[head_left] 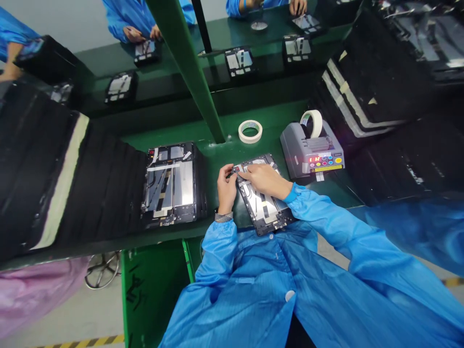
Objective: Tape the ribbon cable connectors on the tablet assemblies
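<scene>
The flat, rectangular, black-framed electronic device, like an opened tablet [267, 205], lay on the dark green worktop [270, 140] with its inner side up. I could see shiny silver panels crossed by dark, narrow strips, pale patches near the close end, and small components along the border. A little red patch showed at its far left corner. It sat askew, its close end angled rightward at the worktop's front edge.

Green post [189, 70], wheeled chair base [103, 265]

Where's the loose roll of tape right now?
In the head view, the loose tape roll lies flat on the green bench, left of the gray tape dispenser.
</scene>
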`<state>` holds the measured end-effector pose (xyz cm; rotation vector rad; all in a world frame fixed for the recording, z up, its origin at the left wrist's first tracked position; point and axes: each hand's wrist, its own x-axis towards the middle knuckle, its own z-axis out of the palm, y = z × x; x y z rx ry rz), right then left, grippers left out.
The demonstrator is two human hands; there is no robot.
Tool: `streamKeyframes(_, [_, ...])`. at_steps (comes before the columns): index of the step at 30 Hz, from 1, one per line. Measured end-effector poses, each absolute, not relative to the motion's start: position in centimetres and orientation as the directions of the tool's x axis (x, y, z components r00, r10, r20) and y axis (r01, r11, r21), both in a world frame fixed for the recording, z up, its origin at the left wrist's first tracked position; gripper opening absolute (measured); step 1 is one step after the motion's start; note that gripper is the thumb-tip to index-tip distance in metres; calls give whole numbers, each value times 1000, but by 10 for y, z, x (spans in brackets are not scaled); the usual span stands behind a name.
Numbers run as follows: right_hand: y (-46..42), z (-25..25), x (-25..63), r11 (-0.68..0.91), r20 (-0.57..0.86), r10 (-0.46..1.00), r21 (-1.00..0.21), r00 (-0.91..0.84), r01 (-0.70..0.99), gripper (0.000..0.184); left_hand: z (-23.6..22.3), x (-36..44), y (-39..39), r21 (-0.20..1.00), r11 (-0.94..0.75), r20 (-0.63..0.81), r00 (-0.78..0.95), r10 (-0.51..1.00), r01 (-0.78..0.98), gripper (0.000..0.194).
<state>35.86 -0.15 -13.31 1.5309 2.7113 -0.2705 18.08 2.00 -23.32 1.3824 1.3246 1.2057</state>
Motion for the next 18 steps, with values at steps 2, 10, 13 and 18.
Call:
streamKeyframes(2, [0,-135,357,518,-107,839,-146,-534,843,43,-233,181,20,979,-71,76,-19,997,190,30])
streamKeyframes(10, [1,-142,368,520,-72,836,-212,-543,828,47,-229,182,17,985,-54,61,-38,997,163,29])
streamKeyframes(13, [-1,-145,371,518,-28,843,-225,-536,826,44,-226,182,15,985,-44,50,-34,998,169,29])
streamKeyframes(18, [-1,-147,370,518,-2,846,-233,-533,823,45,-220,182,13,976,-15,21,-26,999,217,28])
